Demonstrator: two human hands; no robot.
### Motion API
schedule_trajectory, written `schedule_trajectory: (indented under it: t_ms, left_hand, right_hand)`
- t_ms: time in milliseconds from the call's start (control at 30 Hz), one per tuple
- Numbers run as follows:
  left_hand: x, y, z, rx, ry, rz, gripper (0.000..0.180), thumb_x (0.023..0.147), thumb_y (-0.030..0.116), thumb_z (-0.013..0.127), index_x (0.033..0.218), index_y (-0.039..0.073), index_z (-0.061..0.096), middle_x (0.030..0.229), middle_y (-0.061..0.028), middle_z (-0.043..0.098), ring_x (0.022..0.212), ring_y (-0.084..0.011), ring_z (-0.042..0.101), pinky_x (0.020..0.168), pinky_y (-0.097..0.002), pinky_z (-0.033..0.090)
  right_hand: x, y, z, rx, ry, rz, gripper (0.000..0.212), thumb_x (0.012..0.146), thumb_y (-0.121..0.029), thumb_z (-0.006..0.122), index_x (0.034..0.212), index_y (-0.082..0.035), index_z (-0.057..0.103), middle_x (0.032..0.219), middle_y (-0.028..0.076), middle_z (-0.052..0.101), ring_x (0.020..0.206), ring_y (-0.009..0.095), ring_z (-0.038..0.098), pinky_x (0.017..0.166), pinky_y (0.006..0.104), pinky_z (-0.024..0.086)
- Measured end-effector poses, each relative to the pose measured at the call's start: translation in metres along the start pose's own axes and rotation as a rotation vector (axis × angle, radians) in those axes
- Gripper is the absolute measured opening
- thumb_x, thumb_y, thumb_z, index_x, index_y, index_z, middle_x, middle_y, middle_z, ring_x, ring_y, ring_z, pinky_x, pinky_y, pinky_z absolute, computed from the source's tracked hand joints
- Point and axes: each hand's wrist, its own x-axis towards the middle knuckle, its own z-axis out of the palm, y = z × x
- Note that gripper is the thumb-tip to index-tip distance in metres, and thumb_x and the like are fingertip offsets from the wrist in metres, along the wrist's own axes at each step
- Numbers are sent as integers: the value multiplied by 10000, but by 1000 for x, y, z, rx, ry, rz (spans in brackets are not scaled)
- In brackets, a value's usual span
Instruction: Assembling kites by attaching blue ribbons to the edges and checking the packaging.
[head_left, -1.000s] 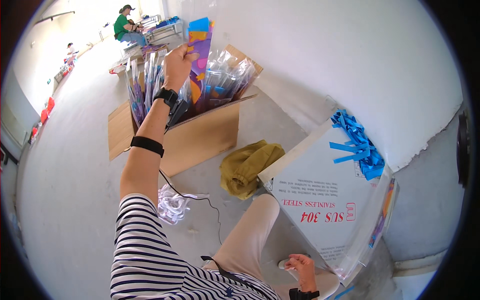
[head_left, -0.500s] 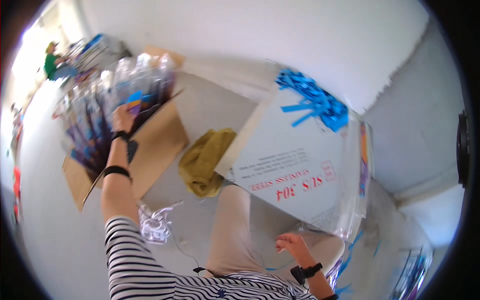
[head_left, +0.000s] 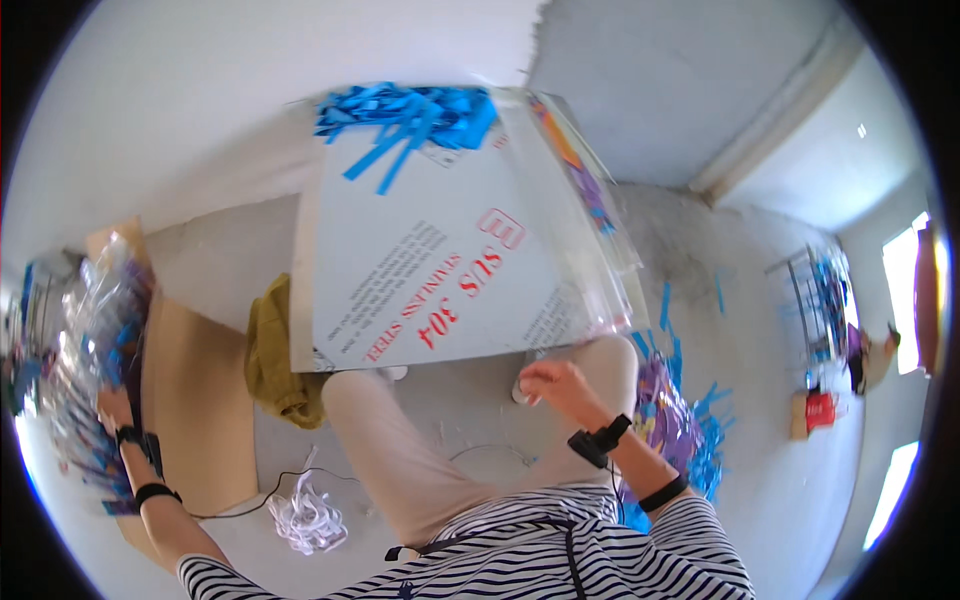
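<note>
At the far left my left hand (head_left: 115, 405) reaches into an open cardboard box (head_left: 205, 405), against upright clear plastic packages (head_left: 100, 300) with blue and purple contents. Its fingers are blurred and partly hidden among them. My right hand (head_left: 555, 383) hovers near my right knee with its fingers curled in; nothing shows in it. Before my knees lies a grey-white board (head_left: 400, 270) with red and black print. A heap of blue strips (head_left: 410, 115) rests along its far edge.
An olive cloth (head_left: 275, 360) lies between box and board. White cord (head_left: 305, 515) is bundled on the floor. By my right leg are a purple patterned package (head_left: 665, 410) and blue strips (head_left: 708, 440). A metal rack (head_left: 815, 300), a red box (head_left: 820, 408) and another person (head_left: 872, 360) are farther right.
My view has swung right, so the box and left hand now appear at the far left edge. A blue-and-purple piece seen at the left hand earlier is no longer distinguishable. The right hand stays curled.
</note>
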Motion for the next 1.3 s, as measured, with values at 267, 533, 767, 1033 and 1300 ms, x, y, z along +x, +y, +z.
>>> schedule_trajectory:
  t_ms: [267,533,767,1033,1300]
  left_hand:
    - [-43,183,-142,-183,515,235,333,904,177,612,1219,70,630,1168,-185,656,1063,-394,626,911,-463,506]
    - [-267,434,-183,-638,-161,940,167,786,-12,661,948,-10,625,1034,-172,643,1000,-350,605,907,-421,473]
    - [-314,478,-228,-507,-361,1001,93,769,23,700,839,-5,646,890,-139,655,849,-314,618,814,-392,489]
    - [-312,491,-250,-368,-500,931,112,768,40,719,839,-12,648,819,-131,652,741,-255,630,721,-357,505]
    - [-318,488,-238,-437,-583,903,109,799,51,705,857,-24,653,741,-99,647,691,-170,609,681,-308,501]
  right_hand:
    - [-94,151,-180,-64,884,104,194,808,-174,703,885,4,705,707,59,677,667,132,666,622,290,522]
    - [-230,454,-198,-253,899,836,393,686,-330,775,957,-48,741,881,160,723,914,336,697,831,421,547]
    - [-196,457,-189,-467,653,925,596,768,-266,744,1329,-390,586,1575,119,294,1390,391,349,1086,590,349]
    - [-144,490,-211,-539,483,1104,570,917,-218,533,1471,-127,435,1624,51,216,1484,311,224,1162,637,178]
    - [-174,481,-225,-564,1169,620,225,785,-71,675,1007,-34,658,1000,150,644,1021,353,604,954,463,455]
